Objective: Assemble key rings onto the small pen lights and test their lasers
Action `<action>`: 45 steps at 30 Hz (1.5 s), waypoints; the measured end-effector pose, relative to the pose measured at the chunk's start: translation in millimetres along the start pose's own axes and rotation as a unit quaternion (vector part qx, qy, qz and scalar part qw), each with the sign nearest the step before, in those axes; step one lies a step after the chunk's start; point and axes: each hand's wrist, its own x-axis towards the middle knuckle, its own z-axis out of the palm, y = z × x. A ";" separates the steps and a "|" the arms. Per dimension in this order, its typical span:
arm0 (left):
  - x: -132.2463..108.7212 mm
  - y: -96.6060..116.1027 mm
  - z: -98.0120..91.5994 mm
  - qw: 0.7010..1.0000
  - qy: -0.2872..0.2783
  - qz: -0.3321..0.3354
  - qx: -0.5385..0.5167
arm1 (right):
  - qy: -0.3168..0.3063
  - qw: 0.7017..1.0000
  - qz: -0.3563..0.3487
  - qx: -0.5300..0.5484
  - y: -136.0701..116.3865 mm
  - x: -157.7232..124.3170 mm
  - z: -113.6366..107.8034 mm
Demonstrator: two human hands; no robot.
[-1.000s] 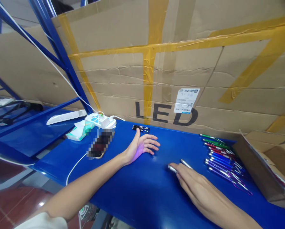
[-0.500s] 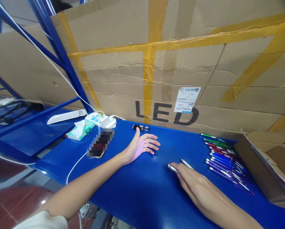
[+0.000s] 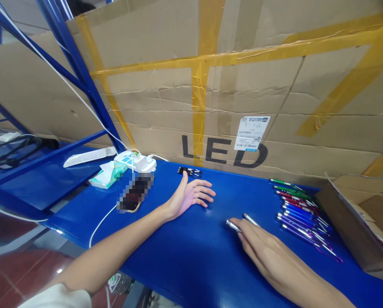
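My left hand (image 3: 193, 196) is held over the blue table with its fingers spread, holding nothing. A pale violet patch of light falls on its palm. My right hand (image 3: 265, 244) is closed around a silver-ended pen light (image 3: 234, 225), whose tip points toward the left palm. A second silver tip (image 3: 251, 220) shows behind the knuckles; I cannot tell whether it is gripped too. Several black pens (image 3: 194, 172) lie just beyond my left thumb. To the right of my right hand rest several purple pens (image 3: 299, 233), blue pens (image 3: 302, 214), red pens (image 3: 296, 200) and green pens (image 3: 286, 182), with silver ends.
An open cardboard box (image 3: 342, 226) stands at the right. A large carton (image 3: 166, 102) marked LED rises along the back. On the left are a phone (image 3: 135, 192) with a cable, a tissue pack (image 3: 110, 176), a power strip (image 3: 136, 160) and a blue metal frame (image 3: 82, 81).
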 end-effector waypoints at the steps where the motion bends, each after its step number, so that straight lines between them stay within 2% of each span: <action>1: -0.1 0.2 0.0 1.000 -0.001 0.000 0.000 | 0.000 1.000 0.000 0.000 0.4 -0.3 0.5; 16: -0.7 0.6 -0.7 1.000 -0.012 0.002 -0.007 | 0.005 1.000 -0.020 -0.013 3.5 -1.1 1.3; 22: -0.8 0.7 -0.4 1.000 -0.010 0.002 -0.007 | 0.010 1.000 -0.006 -0.018 0.4 0.4 0.2; 29: 0.5 -1.3 -1.7 1.000 -0.006 0.002 -0.011 | 0.058 0.997 -0.052 -0.011 -2.4 6.0 -2.6; 33: 0.4 -1.3 -2.1 1.000 -0.008 0.002 -0.009 | 0.083 0.995 -0.053 -0.016 -2.3 6.4 -2.9; 45: 0.4 -1.3 -2.9 1.000 -0.015 0.004 -0.012 | 0.095 0.994 -0.052 -0.024 -2.5 6.9 -1.6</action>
